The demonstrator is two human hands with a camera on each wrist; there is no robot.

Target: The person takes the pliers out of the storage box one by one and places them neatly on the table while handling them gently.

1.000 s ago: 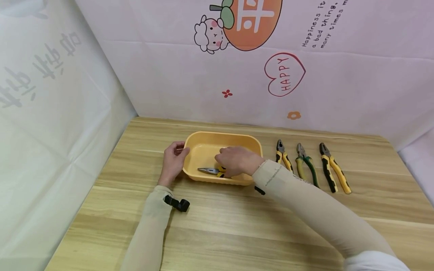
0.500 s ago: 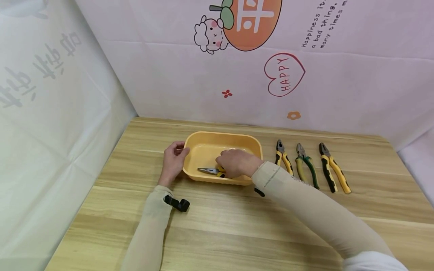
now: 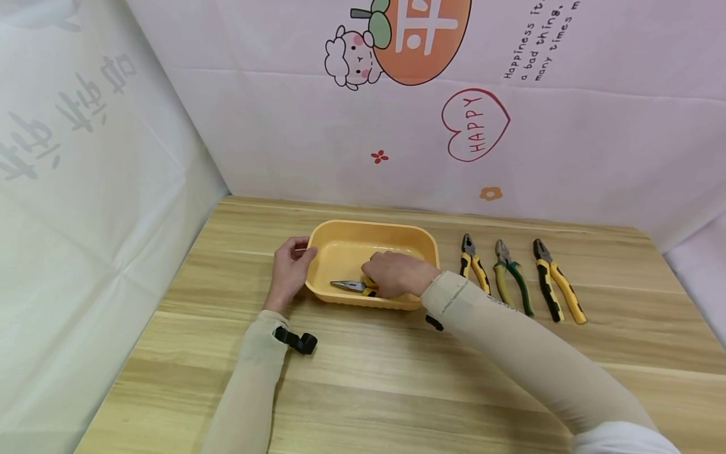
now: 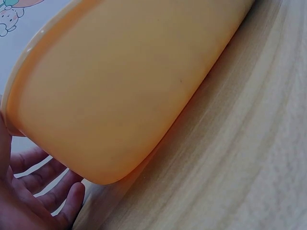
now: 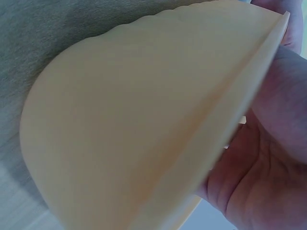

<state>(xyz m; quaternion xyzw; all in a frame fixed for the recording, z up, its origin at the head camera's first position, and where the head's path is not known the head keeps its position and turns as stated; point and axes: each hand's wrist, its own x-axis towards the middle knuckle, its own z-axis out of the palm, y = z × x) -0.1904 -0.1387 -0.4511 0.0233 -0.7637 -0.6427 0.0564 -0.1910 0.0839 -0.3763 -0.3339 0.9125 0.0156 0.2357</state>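
Note:
A yellow plastic bin [image 3: 371, 231] stands on the wooden table. My left hand [image 3: 289, 272] holds its left end, thumb at the rim and fingers along the outer wall, as the left wrist view shows with its fingers [image 4: 56, 189] spread near the bin wall [image 4: 105, 96]. Inside the bin lie long-nose pliers [image 3: 348, 286], their steel jaws pointing left. My right hand [image 3: 399, 273] reaches over the near right rim and grips their yellow-and-black handles, mostly hidden under the palm. In the right wrist view the bin's outer wall [image 5: 120, 105] covers the pliers; only part of the hand [image 5: 268, 167] shows.
Right of the bin, three more pliers lie in a row, jaws away from me: a yellow-black pair [image 3: 474, 261], a green-handled pair [image 3: 512, 274] and a larger yellow-black pair [image 3: 558, 280]. My right forearm [image 3: 527, 334] passes close before them. A printed cloth [image 3: 317, 145] hangs behind the table [image 3: 363, 391].
Almost nothing differs. The right hand has shifted very slightly to the right inside the bin over the pliers; the left hand, bin and the other pliers stay put.

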